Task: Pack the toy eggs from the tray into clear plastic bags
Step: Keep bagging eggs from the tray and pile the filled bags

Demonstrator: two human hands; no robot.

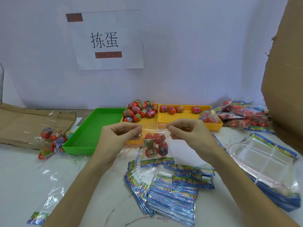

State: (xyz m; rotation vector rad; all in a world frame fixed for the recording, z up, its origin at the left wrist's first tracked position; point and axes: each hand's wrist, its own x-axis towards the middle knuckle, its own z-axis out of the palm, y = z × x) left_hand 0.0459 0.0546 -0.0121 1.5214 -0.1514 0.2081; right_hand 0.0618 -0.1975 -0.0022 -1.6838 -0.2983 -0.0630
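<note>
We hold the clear bag (155,145) up between both hands: left hand (118,136) and right hand (186,133) each pinch a top corner, fingers (139,134) curled on the film. It hangs lengthwise downward, printed strip lowest, toy eggs (155,145) inside, above the white table (19,177), before yellow trays (183,117) by the wall.

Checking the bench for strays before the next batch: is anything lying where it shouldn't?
Yes. Several loose eggs lie on the table and cardboard left of the green tray, outside any tray. Thin strips litter the table in front of it.
</note>
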